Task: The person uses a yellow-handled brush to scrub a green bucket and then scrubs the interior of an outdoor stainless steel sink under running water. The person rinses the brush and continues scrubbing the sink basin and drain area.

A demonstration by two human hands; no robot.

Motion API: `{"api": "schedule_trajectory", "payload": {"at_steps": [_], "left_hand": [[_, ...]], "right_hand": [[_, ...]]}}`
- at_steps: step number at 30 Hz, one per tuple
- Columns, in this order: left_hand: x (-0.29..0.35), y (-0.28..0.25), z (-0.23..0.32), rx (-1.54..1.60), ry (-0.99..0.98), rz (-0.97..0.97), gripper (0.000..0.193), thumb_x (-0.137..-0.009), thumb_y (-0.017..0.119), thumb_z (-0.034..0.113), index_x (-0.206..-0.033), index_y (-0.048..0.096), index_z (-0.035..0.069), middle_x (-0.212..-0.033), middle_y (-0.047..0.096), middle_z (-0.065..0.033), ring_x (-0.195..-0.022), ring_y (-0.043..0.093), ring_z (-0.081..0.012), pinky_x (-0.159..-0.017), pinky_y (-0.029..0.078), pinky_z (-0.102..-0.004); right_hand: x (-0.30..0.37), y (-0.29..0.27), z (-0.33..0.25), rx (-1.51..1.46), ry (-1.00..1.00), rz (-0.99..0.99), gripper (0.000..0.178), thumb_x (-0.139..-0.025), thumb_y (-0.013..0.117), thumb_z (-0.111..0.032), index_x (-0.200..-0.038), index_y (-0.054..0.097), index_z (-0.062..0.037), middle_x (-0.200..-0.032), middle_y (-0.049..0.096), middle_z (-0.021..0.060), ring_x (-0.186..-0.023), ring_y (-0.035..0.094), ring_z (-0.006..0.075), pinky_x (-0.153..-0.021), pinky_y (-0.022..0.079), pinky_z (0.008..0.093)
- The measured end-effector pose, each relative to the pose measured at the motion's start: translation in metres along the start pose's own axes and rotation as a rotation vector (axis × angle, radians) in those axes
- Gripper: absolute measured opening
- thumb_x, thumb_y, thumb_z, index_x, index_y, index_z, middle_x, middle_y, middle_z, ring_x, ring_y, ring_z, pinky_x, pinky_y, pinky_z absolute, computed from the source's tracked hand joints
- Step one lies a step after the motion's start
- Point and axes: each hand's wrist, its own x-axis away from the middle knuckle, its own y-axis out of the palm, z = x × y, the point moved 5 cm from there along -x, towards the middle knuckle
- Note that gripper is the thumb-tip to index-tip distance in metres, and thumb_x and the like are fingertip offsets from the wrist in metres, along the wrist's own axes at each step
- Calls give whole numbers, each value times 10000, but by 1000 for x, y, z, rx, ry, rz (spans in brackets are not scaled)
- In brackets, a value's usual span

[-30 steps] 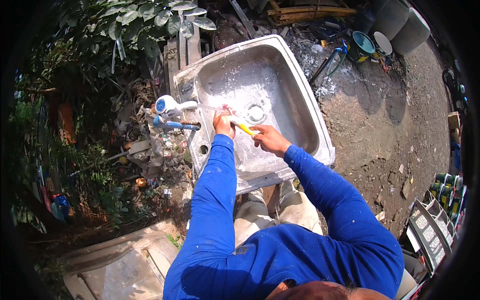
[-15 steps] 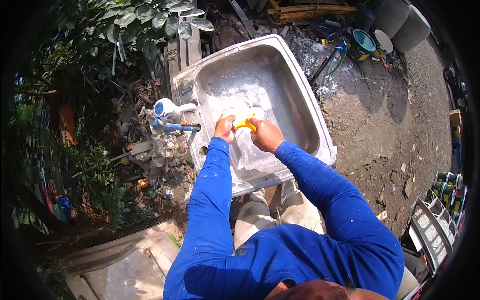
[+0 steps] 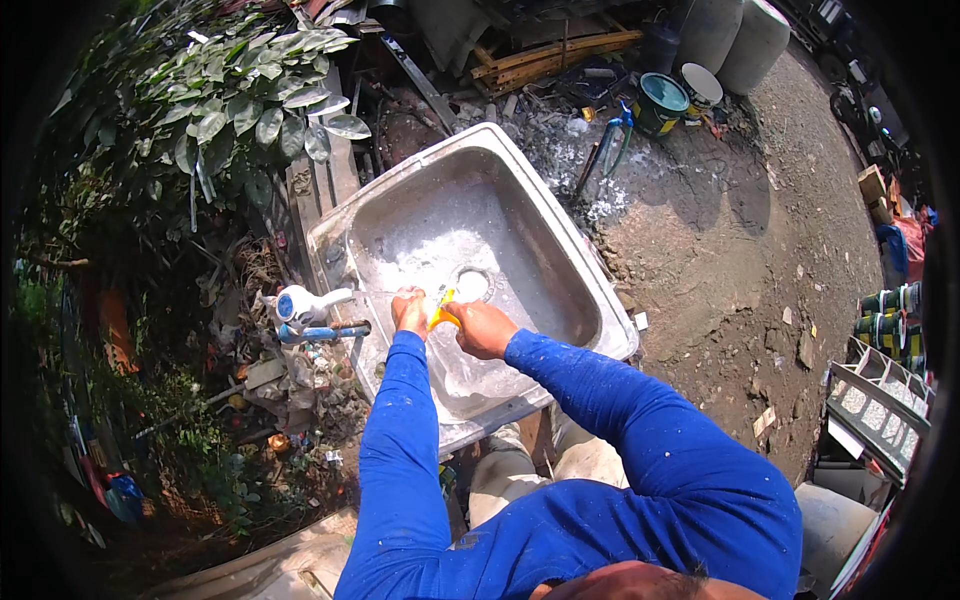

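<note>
Both of my hands are over a worn, whitish-stained metal sink (image 3: 585, 250), in its near left part. My right hand (image 3: 483, 330) is closed around a small yellow-handled tool (image 3: 442, 312) whose exact kind I cannot make out. My left hand (image 3: 410, 310) is right beside the tool's other end, fingers bent together; what they pinch is hidden. A thin streak of water seems to run toward my left hand from the white and blue tap fitting (image 3: 312, 303) on the sink's left edge. Just beyond the tool lies the round drain (image 3: 472, 285).
A blue pipe (image 3: 320, 333) sticks out below the tap fitting. Leafy branches (image 3: 240, 110) and rubble (image 3: 290, 400) are on the left. Beyond the sink stand a green-rimmed bucket (image 3: 662, 105) and grey drums (image 3: 735, 50). Stacked cans (image 3: 890, 330) are at the far right.
The whole view has shifted, so the sink sits lower and farther left. The yellow tool has turned to a steeper angle, and the drain shows more plainly. My hands stay close together.
</note>
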Motion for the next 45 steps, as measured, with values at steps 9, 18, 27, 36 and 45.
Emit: {"api": "schedule_trajectory", "payload": {"at_steps": [9, 18, 27, 36, 45], "left_hand": [[-19, -6, -6, -131, -16, -32, 451, -1030, 636, 346, -1284, 603, -26, -1234, 679, -154, -1068, 648, -276, -924, 519, -372], [-24, -6, -15, -34, -51, 61, 287, -1050, 525, 217, -1201, 636, 0, -1089, 705, -138, -972, 689, -251, -860, 558, -382], [80, 35, 43, -993, 535, -91, 599, -1032, 457, 280, -1585, 388, 62, -1642, 376, -177, -1522, 333, -349, -1258, 239, -489], [19, 7, 39, -973, 329, -257, 535, -1056, 467, 356, -1494, 496, 49, -1524, 497, -244, -1404, 468, -400, -1182, 370, -441], [12, -26, 2, -877, 368, -55, 526, -1043, 463, 324, -1490, 505, 50, -1522, 499, -243, -1419, 450, -402, -1181, 360, -449]], "right_hand": [[-2, -12, -17, -34, 4, -68, 432, -813, 596, -48, -1240, 624, 3, -946, 719, 275, -934, 711, 438, -836, 554, 541], [4, -9, -18, -65, 8, -5, 480, -816, 594, -47, -1293, 586, 4, -984, 714, 267, -976, 695, 446, -857, 542, 547], [3, 0, 9, -123, 129, 1, 561, -807, 635, -87, -1340, 515, 41, -982, 709, 317, -983, 686, 493, -874, 545, 555], [13, 3, -12, -175, 19, -69, 620, -805, 634, -66, -1394, 464, 26, -985, 694, 319, -965, 669, 512, -849, 534, 550], [4, 14, -5, -185, -50, 58, 605, -817, 670, -101, -1380, 480, 15, -992, 699, 312, -967, 682, 486, -852, 542, 529]]}}
